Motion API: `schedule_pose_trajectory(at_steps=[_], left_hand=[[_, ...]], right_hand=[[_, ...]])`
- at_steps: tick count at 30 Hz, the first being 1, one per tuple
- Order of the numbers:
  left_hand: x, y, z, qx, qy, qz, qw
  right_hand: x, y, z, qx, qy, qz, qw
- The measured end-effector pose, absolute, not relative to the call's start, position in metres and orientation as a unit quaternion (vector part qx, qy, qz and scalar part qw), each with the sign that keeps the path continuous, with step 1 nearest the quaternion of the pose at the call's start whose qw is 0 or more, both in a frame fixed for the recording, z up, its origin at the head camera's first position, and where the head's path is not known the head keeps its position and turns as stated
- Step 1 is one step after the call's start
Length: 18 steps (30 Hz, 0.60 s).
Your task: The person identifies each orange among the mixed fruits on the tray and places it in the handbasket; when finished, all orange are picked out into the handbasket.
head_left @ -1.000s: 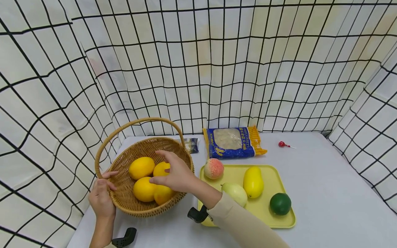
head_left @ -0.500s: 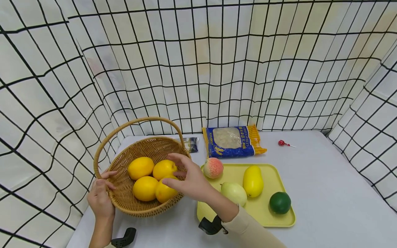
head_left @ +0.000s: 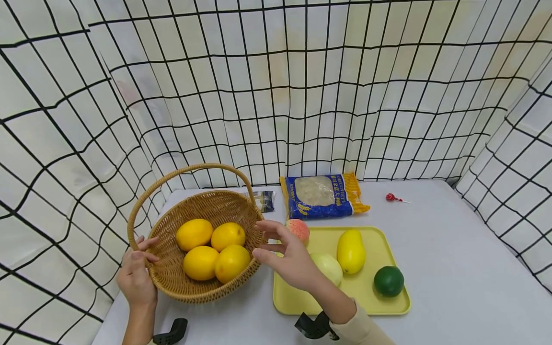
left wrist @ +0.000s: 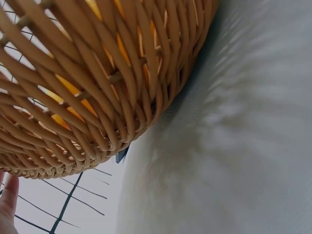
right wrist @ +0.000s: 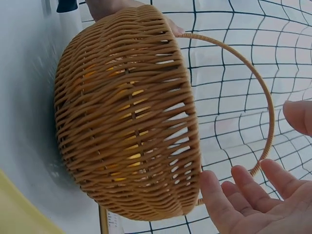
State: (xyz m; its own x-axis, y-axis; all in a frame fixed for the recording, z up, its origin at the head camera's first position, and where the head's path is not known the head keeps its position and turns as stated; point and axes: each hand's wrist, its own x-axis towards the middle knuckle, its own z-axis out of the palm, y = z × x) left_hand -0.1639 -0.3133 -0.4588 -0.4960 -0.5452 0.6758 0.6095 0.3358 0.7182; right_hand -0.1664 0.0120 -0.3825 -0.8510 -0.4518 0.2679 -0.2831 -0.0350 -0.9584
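A brown wicker basket (head_left: 194, 297) with an arched handle leans on the table in the head view. Several yellow lemons (head_left: 200, 262) lie inside it. At its left rim, by the foot of the handle, my left hand (head_left: 137, 278) grips the edge with fingers reaching over the inside. My right hand (head_left: 293, 256) is at the opposite rim, fingers spread and slightly bent, holding nothing. In the right wrist view its fingertips (right wrist: 210, 181) are right by the basket edge; whether they touch I cannot tell. The left wrist view is filled by the woven side (left wrist: 107, 87).
A yellow tray (head_left: 377, 306) holds a yellow papaya-like fruit (head_left: 351, 251), a pale green round fruit (head_left: 328, 267) and a dark green one (head_left: 389, 281); a peach (head_left: 299, 230) is at its corner. Behind lie a blue pasta bag (head_left: 323, 196), a small dark packet (head_left: 264, 201) and a red lollipop (head_left: 392, 197).
My right hand has drawn back from over the lemons, moving right to the basket's right rim and uncovering them. My left hand keeps its grip on the left rim.
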Motion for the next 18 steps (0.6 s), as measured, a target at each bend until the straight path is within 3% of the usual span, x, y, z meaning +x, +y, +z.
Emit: schedule_pose_trajectory(at_steps=[6,12,18], left_hand=[[-0.161,-0.310,-0.453,-0.006,-0.658,-0.555,0.509],[-0.162,-0.306,-0.451,-0.049,-0.626,-0.558,0.543],[-0.149,-0.282,-0.418,-0.067,-0.553,-0.601,0.573]], right_hand=[[-0.171,0.021,-0.381,-0.240,0.708,-0.662,0.055],[-0.174,0.032,-0.381,-0.223,0.721,-0.655,0.042],[-0.172,0.044,-0.375,-0.209,0.722,-0.659,0.022]])
